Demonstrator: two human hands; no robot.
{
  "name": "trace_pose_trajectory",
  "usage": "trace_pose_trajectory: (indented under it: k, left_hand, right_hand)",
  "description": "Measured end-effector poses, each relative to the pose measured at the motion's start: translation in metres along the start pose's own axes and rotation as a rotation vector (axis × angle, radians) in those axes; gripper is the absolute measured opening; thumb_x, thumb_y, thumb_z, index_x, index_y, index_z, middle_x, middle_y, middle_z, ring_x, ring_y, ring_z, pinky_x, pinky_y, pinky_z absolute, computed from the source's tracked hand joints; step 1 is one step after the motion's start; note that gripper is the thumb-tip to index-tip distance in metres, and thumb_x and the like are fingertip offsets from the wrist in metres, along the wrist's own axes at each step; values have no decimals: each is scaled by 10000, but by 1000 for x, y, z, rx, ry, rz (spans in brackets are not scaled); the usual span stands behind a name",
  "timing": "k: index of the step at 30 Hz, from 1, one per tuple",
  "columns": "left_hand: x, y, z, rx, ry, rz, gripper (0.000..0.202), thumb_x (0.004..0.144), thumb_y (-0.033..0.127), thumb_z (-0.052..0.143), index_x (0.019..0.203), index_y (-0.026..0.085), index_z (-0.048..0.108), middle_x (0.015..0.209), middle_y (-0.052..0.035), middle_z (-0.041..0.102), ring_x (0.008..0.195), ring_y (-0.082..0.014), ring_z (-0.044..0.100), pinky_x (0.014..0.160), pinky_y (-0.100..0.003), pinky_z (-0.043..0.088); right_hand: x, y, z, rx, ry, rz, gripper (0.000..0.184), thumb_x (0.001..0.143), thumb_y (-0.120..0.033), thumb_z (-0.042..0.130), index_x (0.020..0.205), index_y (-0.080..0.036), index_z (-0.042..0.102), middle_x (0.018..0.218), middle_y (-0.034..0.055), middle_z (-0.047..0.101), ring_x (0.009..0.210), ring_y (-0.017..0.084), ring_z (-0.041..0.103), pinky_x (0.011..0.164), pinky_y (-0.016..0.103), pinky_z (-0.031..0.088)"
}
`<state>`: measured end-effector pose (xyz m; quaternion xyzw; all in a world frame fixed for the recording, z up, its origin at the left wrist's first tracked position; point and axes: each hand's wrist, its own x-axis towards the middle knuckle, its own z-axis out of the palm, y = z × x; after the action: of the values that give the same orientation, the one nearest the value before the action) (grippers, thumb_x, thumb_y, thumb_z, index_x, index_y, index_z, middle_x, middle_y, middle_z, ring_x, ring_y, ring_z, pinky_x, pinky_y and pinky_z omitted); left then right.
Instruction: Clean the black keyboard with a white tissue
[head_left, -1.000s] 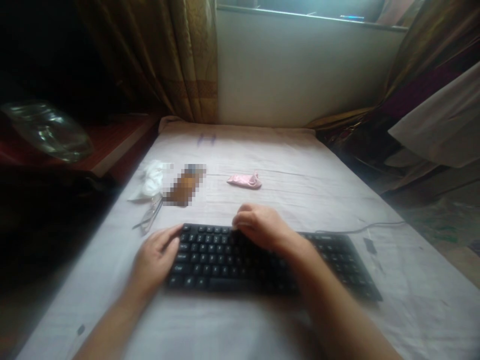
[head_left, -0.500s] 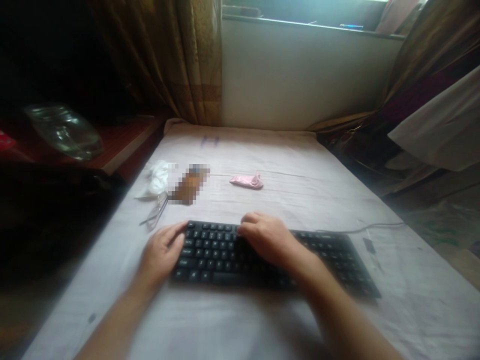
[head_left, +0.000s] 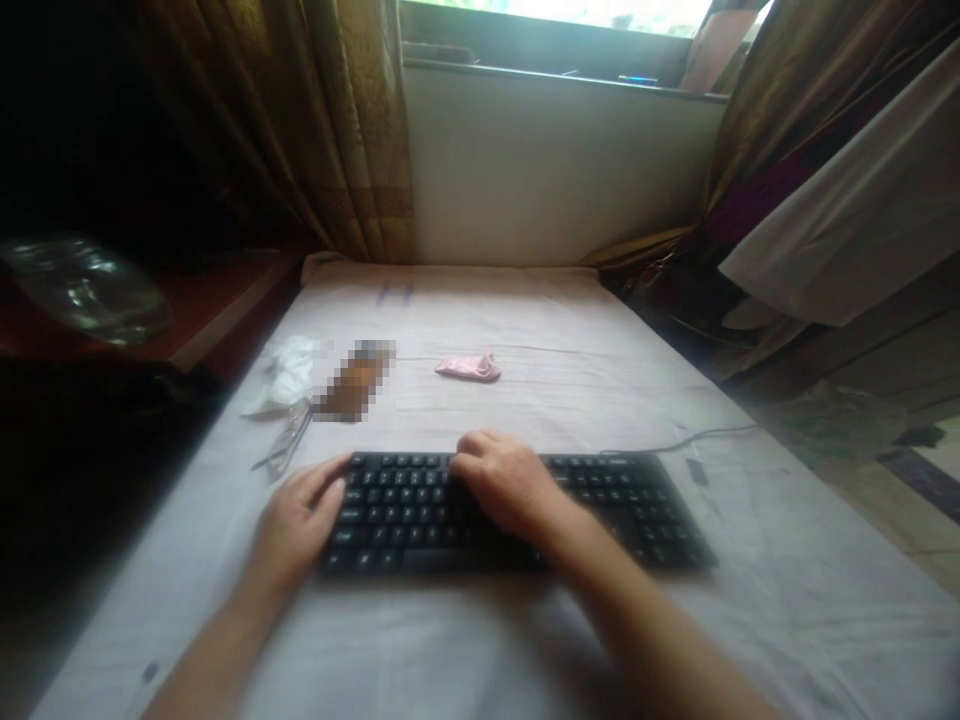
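**Both hands on the keyboard, right fingers curled over the keys**

My right hand is half closed, fingertips gathered and bent down at the upper rows of the black keyboard; I cannot tell whether they pinch anything. My left hand lies at the keyboard's left end, fingers at the upper corner, thumb along the side; touching, but I cannot tell how firmly it grasps.

Keyboard lies crosswise on the near part of a table-like surface under pale cloth. Left side of the surface runs near my left hand; to the right, a wider strip of cloth, with a thin cable crossing it. Beyond the keys, a band of cloth, then a pink pouch. Left of that: a crumpled white bag.

Hard to read: keys under my right hand and forearm are covered; a brown object is pixelated; thin tools nearby blur. Frame bottom cuts both forearms. Far left, a clear glass jar sits in shadow.
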<state>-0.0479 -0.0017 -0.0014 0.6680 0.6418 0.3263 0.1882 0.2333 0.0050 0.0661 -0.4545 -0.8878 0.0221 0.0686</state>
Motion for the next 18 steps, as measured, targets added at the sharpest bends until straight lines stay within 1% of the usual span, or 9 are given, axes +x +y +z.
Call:
trace_pose_trajectory:
  k: [4,8,12,15,18]
  left_hand:
    - [0,-2,0,-8,-2,-21,493,823,534,478,1136,225,701,1162,-68,708,1081,-256,650,992,-392,494]
    - [1,-1,0,-9,-26,-46,523,814,549,476,1149,213,698,1171,-77,703,1088,-264,643,1000,-411,486]
    - [2,1,-1,-15,-23,-67,543,794,561,473,1134,205,704,1177,-87,699,1108,-282,634,1030,-440,462]
    - [1,3,-2,-6,-21,-89,540,787,562,482,1138,216,704,1193,-87,693,1117,-290,632,1034,-457,459]
    - [0,3,-2,5,-16,-103,518,794,559,491,1140,237,703,1204,-74,690,1121,-289,633,1020,-450,473]
  right_hand:
    - [-18,13,-2,-10,6,52,185,928,-129,530,905,-205,697,985,56,674,830,167,571,694,252,443]
    - [-37,26,-3,-10,63,111,195,902,-103,556,882,-208,719,960,48,685,813,162,586,694,247,441]
    - [-54,39,-4,-7,114,159,192,870,-90,590,859,-218,732,920,38,692,794,162,601,675,241,435]
    - [-63,48,-5,4,107,205,194,866,-103,589,858,-228,737,923,37,697,795,169,608,670,241,436]
    - [-71,57,-7,19,81,258,201,874,-127,569,856,-234,739,924,38,700,777,167,605,665,243,432]
